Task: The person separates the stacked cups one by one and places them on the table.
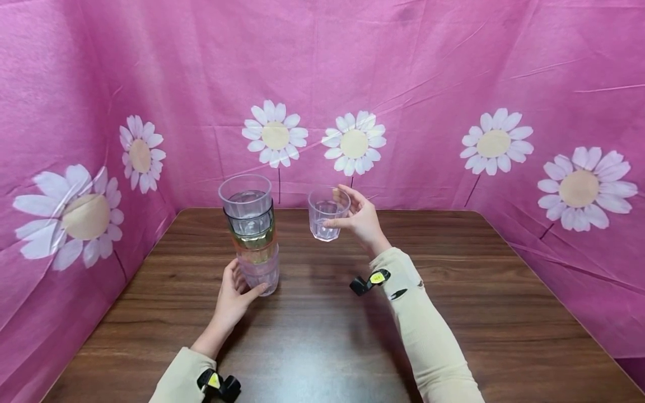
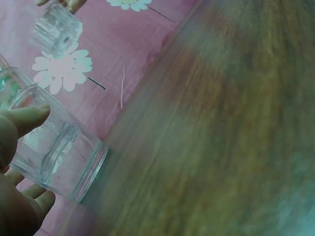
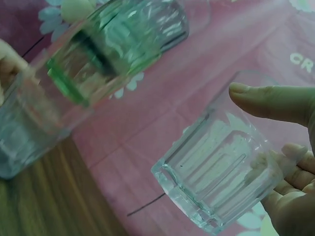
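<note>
A glass (image 1: pixel 327 220) is clamped in the right grip (image 1: pixel 359 221); the tall stack (image 1: pixel 250 234), steadied at its base by the left grip (image 1: pixel 233 295), could be toppled by a knock.

Clear glossy tumblers (image 1: pixel 250 235); polished wood table (image 1: pixel 322 347); matt cloth backdrop (image 1: pixel 428 67)

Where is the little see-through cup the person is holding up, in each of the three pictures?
Head: the clear cup is near the middle, held in the air by the right hand, right of the stack of cups.
Left wrist: top left corner, small and far off.
Right wrist: lower right, big and close, held between thumb and fingers.
Shared landmark: the stack of cups, held at its base by the left hand, shows in all three views.
</note>
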`<move>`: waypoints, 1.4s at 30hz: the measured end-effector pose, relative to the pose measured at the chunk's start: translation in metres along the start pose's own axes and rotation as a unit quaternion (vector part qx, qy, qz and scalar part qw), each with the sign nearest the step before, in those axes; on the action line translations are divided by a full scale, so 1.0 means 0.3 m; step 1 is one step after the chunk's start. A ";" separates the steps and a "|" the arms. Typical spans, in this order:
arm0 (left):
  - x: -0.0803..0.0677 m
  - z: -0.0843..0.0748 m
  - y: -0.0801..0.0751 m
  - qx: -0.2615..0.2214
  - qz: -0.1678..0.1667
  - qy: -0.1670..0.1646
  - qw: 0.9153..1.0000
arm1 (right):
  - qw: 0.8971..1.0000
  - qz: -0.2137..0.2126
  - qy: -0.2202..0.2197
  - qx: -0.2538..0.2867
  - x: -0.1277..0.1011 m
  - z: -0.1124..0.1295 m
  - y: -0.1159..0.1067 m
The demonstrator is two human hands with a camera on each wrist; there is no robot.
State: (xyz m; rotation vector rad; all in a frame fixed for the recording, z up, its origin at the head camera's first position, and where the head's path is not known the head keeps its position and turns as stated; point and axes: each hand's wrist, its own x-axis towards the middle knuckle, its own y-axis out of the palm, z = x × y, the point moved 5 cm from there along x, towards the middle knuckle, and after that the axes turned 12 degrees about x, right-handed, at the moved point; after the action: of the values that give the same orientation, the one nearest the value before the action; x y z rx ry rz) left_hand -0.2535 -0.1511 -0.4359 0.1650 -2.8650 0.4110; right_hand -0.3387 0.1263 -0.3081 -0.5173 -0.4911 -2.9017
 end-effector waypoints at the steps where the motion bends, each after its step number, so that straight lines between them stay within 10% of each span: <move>1: 0.000 0.000 0.001 -0.001 0.000 0.000 1.000 | 1.000 -0.002 0.002 -0.006 -0.003 -0.009 -0.010; 42: 0.003 0.012 0.001 -0.003 0.003 0.004 1.000 | 0.997 -0.080 0.003 -0.013 -0.131 -0.117 -0.479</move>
State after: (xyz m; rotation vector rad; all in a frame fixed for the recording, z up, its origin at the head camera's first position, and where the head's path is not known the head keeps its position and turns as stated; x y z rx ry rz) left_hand -0.2552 -0.1518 -0.4390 0.1526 -2.8599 0.4024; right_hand -0.3425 0.2522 -0.3953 -0.4931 -0.5156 -3.0646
